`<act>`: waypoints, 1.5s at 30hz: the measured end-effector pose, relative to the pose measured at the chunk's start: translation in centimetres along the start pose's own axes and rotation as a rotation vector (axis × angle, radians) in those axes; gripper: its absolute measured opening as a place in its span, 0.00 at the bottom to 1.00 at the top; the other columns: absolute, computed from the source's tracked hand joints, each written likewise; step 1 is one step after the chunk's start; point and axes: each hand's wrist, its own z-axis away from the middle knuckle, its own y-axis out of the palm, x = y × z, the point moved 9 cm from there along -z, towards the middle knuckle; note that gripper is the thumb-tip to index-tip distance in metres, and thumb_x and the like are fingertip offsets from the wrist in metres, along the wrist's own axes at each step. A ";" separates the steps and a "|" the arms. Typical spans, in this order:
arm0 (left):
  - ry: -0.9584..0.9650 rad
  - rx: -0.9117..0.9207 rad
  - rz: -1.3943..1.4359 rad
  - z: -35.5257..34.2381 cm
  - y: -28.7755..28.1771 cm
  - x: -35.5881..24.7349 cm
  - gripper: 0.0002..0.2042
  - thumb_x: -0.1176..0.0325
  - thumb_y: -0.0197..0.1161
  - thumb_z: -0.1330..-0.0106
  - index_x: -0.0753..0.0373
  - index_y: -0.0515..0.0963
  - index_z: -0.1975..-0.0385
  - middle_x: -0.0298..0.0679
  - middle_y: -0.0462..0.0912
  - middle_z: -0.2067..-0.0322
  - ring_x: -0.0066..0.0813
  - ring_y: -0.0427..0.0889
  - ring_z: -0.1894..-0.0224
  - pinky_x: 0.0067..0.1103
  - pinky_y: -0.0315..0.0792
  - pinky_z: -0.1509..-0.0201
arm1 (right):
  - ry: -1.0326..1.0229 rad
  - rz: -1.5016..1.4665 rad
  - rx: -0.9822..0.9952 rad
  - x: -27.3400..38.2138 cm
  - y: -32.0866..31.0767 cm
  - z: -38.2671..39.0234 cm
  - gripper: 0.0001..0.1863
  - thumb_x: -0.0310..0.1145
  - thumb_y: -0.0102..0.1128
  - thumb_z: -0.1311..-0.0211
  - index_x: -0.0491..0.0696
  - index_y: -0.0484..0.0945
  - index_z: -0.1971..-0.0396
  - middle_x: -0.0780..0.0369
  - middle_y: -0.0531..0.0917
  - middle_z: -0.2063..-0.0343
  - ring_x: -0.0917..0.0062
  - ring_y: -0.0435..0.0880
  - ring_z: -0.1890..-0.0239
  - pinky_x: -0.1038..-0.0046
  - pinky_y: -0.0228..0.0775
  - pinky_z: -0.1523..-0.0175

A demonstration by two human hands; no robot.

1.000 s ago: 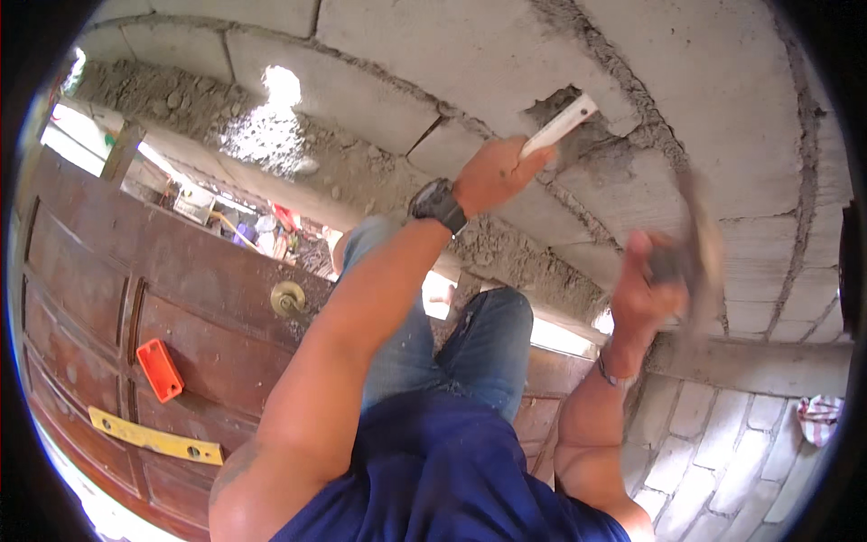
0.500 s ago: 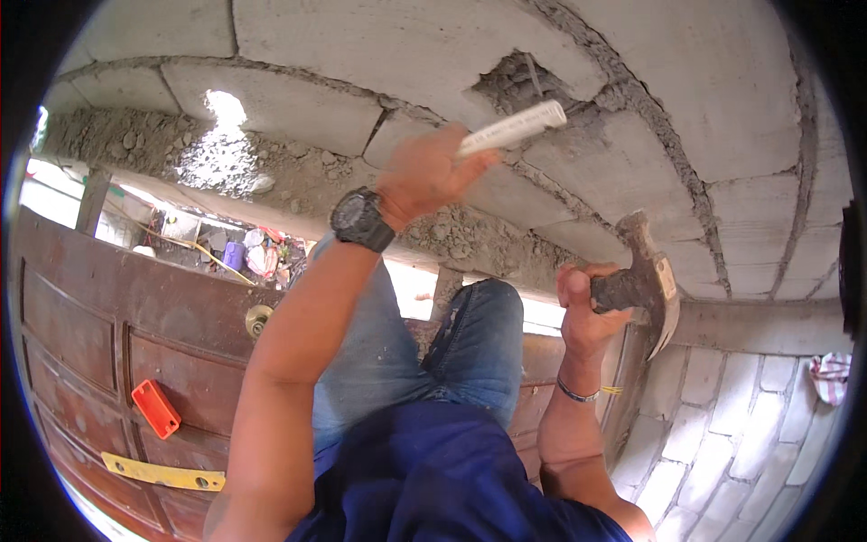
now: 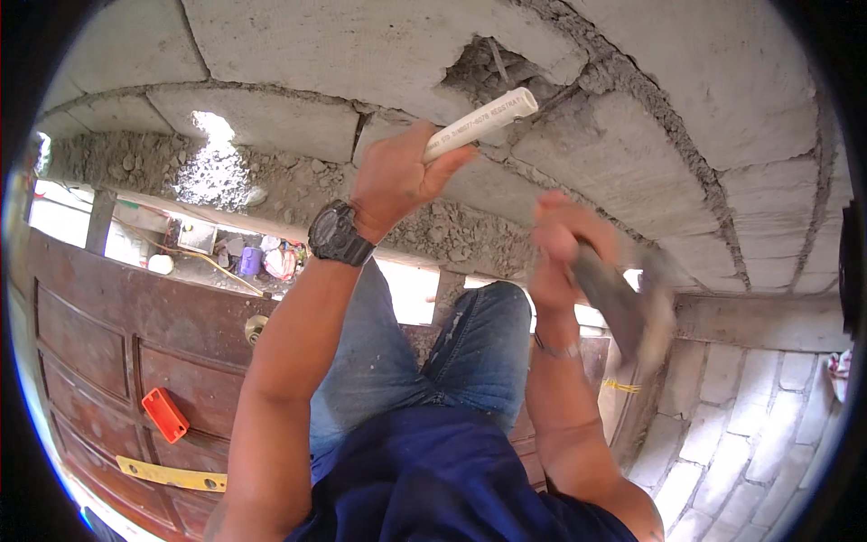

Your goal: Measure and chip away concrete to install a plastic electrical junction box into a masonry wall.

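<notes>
My left hand [image 3: 397, 172], with a black watch at its wrist, grips a short white plastic pipe [image 3: 480, 121] whose far end is just below a rough broken hole [image 3: 480, 65] in the grey block wall [image 3: 271, 41]. My right hand [image 3: 569, 235] is wrapped round the handle of a claw hammer [image 3: 632, 321], blurred by motion, right of and below the pipe. Whether the pipe touches the wall, I cannot tell.
Below lie a brown panelled wooden door [image 3: 86, 339] with a round knob [image 3: 256, 329], an orange plastic case [image 3: 165, 415] and a yellow level [image 3: 172, 473] on it. Rubble lines a ledge [image 3: 316, 194]. Clutter shows through gaps; a block wall [image 3: 722, 434] stands at right.
My left hand and pipe have moved left in the view. My right hand rose and shifted left over the last half second; the hammer swung and is blurred. The wall's hole now appears further left.
</notes>
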 end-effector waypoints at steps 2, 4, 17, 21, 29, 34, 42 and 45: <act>-0.020 0.004 0.026 0.1 0.2 -0.1 0.20 0.50 0.62 0.38 0.64 0.74 0.71 0.48 0.74 0.82 0.48 0.76 0.79 0.32 0.69 0.75 | 0.000 0.374 0.025 -2.0 1.7 -0.2 0.15 0.39 0.67 0.45 0.42 0.78 0.72 0.61 0.79 0.77 0.68 0.79 0.72 0.67 0.74 0.63; -0.101 -0.024 -0.047 0.4 -0.1 0.9 0.20 0.50 0.62 0.37 0.64 0.74 0.71 0.47 0.74 0.82 0.45 0.75 0.80 0.31 0.69 0.75 | 0.661 0.367 0.205 -8.7 3.0 1.5 0.15 0.41 0.66 0.44 0.43 0.78 0.70 0.61 0.79 0.77 0.67 0.79 0.73 0.67 0.74 0.62; -0.002 -0.078 -0.186 0.5 -1.1 -1.0 0.22 0.46 0.62 0.39 0.61 0.70 0.78 0.42 0.73 0.87 0.43 0.76 0.84 0.31 0.69 0.81 | 0.198 -0.529 -0.167 -1.6 -2.1 0.9 0.23 0.47 0.62 0.40 0.44 0.69 0.83 0.63 0.75 0.82 0.76 0.75 0.80 0.62 0.73 0.57; 0.072 -0.064 -0.264 0.0 -0.8 -0.8 0.23 0.45 0.61 0.39 0.61 0.70 0.77 0.42 0.73 0.87 0.43 0.76 0.84 0.31 0.69 0.81 | 0.017 -0.484 -0.196 -2.5 -1.2 1.0 0.15 0.39 0.63 0.41 0.44 0.73 0.78 0.63 0.76 0.80 0.74 0.76 0.77 0.63 0.74 0.59; -0.005 -0.049 -0.258 0.2 -0.9 0.4 0.22 0.45 0.61 0.39 0.62 0.72 0.76 0.45 0.73 0.86 0.46 0.77 0.83 0.32 0.69 0.80 | 0.290 0.111 0.111 -3.9 0.9 4.4 0.10 0.34 0.64 0.44 0.43 0.76 0.69 0.60 0.79 0.74 0.69 0.79 0.73 0.73 0.73 0.60; 0.012 -0.035 -0.134 -0.1 -0.5 0.3 0.21 0.47 0.61 0.38 0.62 0.73 0.74 0.46 0.74 0.84 0.48 0.76 0.81 0.33 0.69 0.80 | -0.039 -0.593 -0.126 -0.6 -0.9 1.1 0.11 0.36 0.65 0.41 0.44 0.76 0.69 0.60 0.80 0.73 0.68 0.80 0.72 0.70 0.73 0.60; -0.016 -0.029 -0.136 -0.1 -1.0 0.1 0.22 0.46 0.60 0.38 0.63 0.71 0.74 0.46 0.73 0.85 0.48 0.76 0.82 0.32 0.68 0.81 | -0.007 -0.442 0.018 2.8 -2.2 0.3 0.05 0.20 0.60 0.53 0.41 0.73 0.77 0.62 0.72 0.85 0.72 0.73 0.82 0.68 0.68 0.74; 0.017 -0.038 -0.139 -0.8 -1.1 -0.2 0.23 0.46 0.60 0.38 0.64 0.71 0.74 0.47 0.72 0.85 0.49 0.76 0.82 0.32 0.67 0.81 | -0.150 -0.293 0.016 -1.3 -1.8 5.0 0.04 0.21 0.60 0.53 0.41 0.74 0.77 0.59 0.75 0.81 0.68 0.75 0.80 0.68 0.71 0.70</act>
